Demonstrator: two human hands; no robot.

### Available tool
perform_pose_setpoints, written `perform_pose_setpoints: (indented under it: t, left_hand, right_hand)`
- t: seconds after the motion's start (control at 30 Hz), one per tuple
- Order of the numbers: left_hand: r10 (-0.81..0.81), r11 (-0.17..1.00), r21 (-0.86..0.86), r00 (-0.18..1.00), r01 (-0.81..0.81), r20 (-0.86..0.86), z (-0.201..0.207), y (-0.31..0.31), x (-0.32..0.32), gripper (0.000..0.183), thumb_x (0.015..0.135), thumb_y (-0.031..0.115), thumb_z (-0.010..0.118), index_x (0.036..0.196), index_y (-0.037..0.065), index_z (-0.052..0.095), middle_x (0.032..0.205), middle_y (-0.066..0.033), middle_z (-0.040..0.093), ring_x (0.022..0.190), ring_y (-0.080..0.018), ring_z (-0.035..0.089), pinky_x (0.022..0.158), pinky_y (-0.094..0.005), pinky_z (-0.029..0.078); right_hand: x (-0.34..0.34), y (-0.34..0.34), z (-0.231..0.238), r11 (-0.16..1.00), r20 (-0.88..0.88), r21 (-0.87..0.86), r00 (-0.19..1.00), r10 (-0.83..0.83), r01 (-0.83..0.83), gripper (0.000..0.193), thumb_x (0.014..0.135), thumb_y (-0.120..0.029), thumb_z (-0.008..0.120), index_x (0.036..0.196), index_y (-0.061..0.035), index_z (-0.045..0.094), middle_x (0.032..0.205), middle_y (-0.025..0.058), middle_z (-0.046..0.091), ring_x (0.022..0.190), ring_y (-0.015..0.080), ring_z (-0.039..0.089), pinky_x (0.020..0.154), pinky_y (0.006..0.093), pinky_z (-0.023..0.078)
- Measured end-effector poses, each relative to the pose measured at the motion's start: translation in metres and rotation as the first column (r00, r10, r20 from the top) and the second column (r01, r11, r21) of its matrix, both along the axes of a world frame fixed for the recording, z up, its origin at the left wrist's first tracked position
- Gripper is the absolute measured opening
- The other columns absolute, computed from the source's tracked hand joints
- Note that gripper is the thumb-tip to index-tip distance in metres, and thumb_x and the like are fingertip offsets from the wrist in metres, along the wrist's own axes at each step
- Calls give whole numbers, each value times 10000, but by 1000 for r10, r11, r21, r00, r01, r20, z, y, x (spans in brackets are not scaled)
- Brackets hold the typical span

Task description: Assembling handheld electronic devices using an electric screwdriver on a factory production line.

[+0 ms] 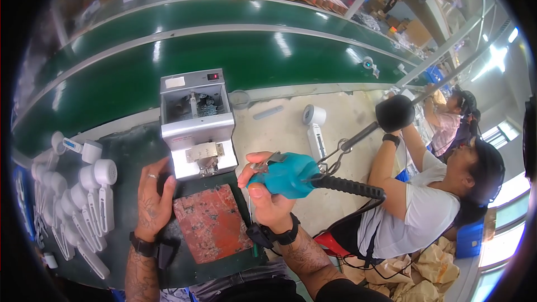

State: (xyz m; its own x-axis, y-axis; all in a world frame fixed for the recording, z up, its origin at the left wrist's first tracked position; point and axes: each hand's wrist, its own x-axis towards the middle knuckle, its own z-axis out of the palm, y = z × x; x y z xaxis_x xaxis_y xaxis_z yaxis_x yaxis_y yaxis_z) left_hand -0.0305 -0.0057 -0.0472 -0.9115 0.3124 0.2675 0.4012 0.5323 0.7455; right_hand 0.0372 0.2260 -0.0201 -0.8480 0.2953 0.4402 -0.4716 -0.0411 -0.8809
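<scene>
My right hand (267,198) is closed round a teal electric screwdriver (288,176), which hangs by a metal hook and has a black ribbed cord. To its left stands a grey metal screw feeder (198,134) with loose screws (208,105) in its open hopper. My left hand (154,198) lies by the feeder's lower left corner with thumb and fingers apart, holding nothing. Between my forearms lies a worn red pad (210,223) on the dark mat (131,151). Beyond the screwdriver, a white handheld fan (316,131) lies on the pale bench top.
Several white handheld fans (84,196) are piled left of my left hand. A green conveyor belt (224,59) runs behind the feeder. A co-worker in a white shirt (417,207) sits close on the right. A black cylinder on a rod (395,113) hangs above the bench.
</scene>
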Motion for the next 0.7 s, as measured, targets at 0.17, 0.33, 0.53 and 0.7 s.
perform_pose_setpoints:
  t: [0.17, 0.33, 0.53, 0.7]
  left_hand:
    - [5, 1000, -10, 1000, -5, -14, 0, -1, 0, 380, 962, 186, 527, 1284, -15, 551, 1147, -216, 577, 1070, -365, 589, 950, -405, 453]
    - [4, 1000, 0, 1000, -4, -6, -1, 0, -1, 375, 959, 182, 528, 1278, -15, 555, 1134, -217, 579, 1062, -365, 590, 945, -403, 454]
    - [12, 1000, -4, 1000, -12, 3, 1, 2, 2, 375, 958, 184, 528, 1276, -12, 556, 1128, -217, 580, 1050, -368, 592, 940, -406, 455]
    - [13, 1000, -4, 1000, -13, -1, 0, 0, 0, 373, 959, 190, 528, 1269, -15, 558, 1115, -216, 579, 1039, -365, 592, 933, -404, 455]
  right_hand:
    - [0, 0, 1, 1000, -11, -25, 1000, -6, 6, 556, 914, -327, 680, 1256, 71, 499, 870, 115, 637, 776, 173, 601, 701, 312, 489]
    - [0, 0, 0, 1000, -2, -13, 1000, -6, 6, 553, 916, -327, 677, 1257, 71, 500, 868, 115, 637, 772, 171, 600, 699, 311, 487]
    - [0, 1, 1, 1000, -20, 0, 1000, -17, 17, 553, 918, -327, 672, 1259, 74, 503, 855, 115, 638, 765, 169, 600, 694, 305, 485]
    - [-1, 0, 3, 999, -10, 20, 999, -38, 38, 552, 921, -337, 665, 1254, 74, 507, 846, 114, 640, 759, 167, 601, 688, 298, 481]
